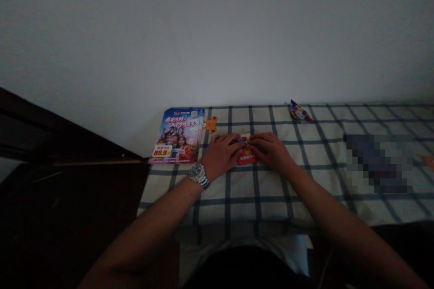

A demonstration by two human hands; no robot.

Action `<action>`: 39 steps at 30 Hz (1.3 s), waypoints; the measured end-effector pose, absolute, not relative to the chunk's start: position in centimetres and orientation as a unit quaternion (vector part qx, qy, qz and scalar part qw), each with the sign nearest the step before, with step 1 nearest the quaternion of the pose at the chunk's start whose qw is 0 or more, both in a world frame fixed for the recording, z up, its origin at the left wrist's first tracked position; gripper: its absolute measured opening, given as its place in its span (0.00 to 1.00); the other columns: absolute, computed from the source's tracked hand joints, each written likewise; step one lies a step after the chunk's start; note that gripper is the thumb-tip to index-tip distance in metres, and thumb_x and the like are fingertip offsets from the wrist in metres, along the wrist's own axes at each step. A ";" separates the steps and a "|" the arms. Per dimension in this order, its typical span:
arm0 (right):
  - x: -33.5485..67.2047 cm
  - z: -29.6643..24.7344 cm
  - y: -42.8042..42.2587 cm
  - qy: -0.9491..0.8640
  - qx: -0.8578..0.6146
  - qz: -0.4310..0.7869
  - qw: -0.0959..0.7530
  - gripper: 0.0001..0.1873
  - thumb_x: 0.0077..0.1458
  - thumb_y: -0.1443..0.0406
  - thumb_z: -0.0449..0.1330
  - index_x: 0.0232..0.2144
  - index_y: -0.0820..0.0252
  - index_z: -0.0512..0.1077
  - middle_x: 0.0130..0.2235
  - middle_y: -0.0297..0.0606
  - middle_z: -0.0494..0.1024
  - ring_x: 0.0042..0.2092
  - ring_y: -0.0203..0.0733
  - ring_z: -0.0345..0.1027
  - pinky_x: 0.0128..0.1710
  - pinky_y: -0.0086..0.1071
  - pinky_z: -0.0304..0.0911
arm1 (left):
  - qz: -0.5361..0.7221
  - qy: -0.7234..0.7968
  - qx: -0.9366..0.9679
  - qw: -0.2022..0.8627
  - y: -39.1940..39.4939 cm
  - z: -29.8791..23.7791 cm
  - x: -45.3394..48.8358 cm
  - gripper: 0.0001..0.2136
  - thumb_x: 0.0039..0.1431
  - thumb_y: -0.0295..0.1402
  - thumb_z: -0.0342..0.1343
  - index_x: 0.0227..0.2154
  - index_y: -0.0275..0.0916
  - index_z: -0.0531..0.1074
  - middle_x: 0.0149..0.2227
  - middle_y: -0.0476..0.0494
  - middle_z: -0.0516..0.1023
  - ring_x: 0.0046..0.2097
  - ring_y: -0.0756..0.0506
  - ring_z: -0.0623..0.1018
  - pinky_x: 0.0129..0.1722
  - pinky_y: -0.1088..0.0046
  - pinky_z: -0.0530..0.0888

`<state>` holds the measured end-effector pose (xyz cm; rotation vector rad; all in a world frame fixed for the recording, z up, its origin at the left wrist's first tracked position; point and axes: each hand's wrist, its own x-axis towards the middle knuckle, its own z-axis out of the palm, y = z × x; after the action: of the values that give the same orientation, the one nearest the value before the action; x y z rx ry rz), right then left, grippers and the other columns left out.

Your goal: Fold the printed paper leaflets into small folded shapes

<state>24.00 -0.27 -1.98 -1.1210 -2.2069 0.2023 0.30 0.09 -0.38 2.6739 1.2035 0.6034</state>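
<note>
A small folded flyer (247,158) lies on the checked cloth before me, its lower part red with white lettering. My left hand (222,153), with a metal watch on the wrist, pinches the flyer's left upper edge. From the other side my right hand (270,150) grips its right upper edge, fingertips close to those of the left. Fingers cover much of the paper's top. Left of my hands sits a stack of colourful printed flyers (178,137), with a pink and blue one uppermost.
A folded paper piece (300,113) stands near the wall at the back right. The checked tablecloth (210,194) carries an orange bear figure (210,124) beside the stack. A dark, pixelated object (378,165) lies at the right. The white wall (217,40) borders the table's back.
</note>
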 end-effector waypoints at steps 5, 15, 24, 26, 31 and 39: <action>24.1 -1.8 -0.5 -0.838 -0.423 0.091 0.334 0.10 0.65 0.65 0.61 0.47 0.54 0.78 0.51 0.43 0.80 0.52 0.50 0.72 0.54 0.48 0.70 | 0.197 0.426 0.881 0.059 -0.2 -0.3 0.4 0.15 0.70 0.38 0.52 0.57 0.51 0.74 0.59 0.42 0.71 0.58 0.37 0.70 0.57 0.51 0.66; 24.2 -1.7 -0.8 -0.847 -0.419 0.072 0.319 0.15 0.62 0.62 0.64 0.51 0.54 0.76 0.53 0.46 0.77 0.55 0.54 0.69 0.55 0.51 0.69 | 0.169 0.460 0.871 0.022 -0.2 0.2 0.4 0.18 0.69 0.43 0.52 0.59 0.50 0.72 0.48 0.40 0.71 0.50 0.37 0.70 0.49 0.53 0.68; 24.5 -2.0 -0.5 -0.858 -0.414 0.074 0.295 0.12 0.63 0.60 0.64 0.48 0.52 0.78 0.52 0.46 0.78 0.54 0.55 0.70 0.55 0.53 0.69 | 0.203 0.425 0.881 0.052 0.2 -0.1 0.1 0.18 0.68 0.38 0.54 0.59 0.49 0.71 0.59 0.41 0.70 0.59 0.35 0.68 0.59 0.50 0.65; 24.5 -2.0 -0.5 -0.859 -0.413 0.077 0.293 0.12 0.63 0.61 0.64 0.48 0.53 0.78 0.52 0.45 0.78 0.55 0.54 0.70 0.55 0.52 0.69 | 0.205 0.419 0.882 0.064 0.4 -0.2 -0.1 0.18 0.69 0.37 0.53 0.60 0.49 0.70 0.61 0.43 0.70 0.61 0.37 0.69 0.62 0.49 0.63; 24.5 -1.7 -0.5 -0.858 -0.413 0.079 0.296 0.10 0.63 0.61 0.63 0.47 0.52 0.77 0.51 0.44 0.79 0.54 0.53 0.70 0.55 0.51 0.69 | 0.200 0.420 0.883 0.068 0.4 -0.2 -0.2 0.16 0.69 0.38 0.53 0.58 0.48 0.72 0.61 0.44 0.72 0.60 0.38 0.71 0.66 0.49 0.59; 24.8 -1.8 -0.3 -0.847 -0.437 0.039 0.298 0.11 0.64 0.61 0.62 0.48 0.52 0.77 0.52 0.43 0.78 0.54 0.53 0.70 0.56 0.52 0.67 | 0.188 0.414 0.889 0.052 -0.2 0.3 0.0 0.21 0.63 0.46 0.60 0.57 0.48 0.73 0.55 0.41 0.72 0.54 0.36 0.72 0.57 0.50 0.65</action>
<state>24.79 -0.34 -1.79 -1.1620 -2.2512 0.1041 0.03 -0.19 0.33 2.7031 1.2600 0.5731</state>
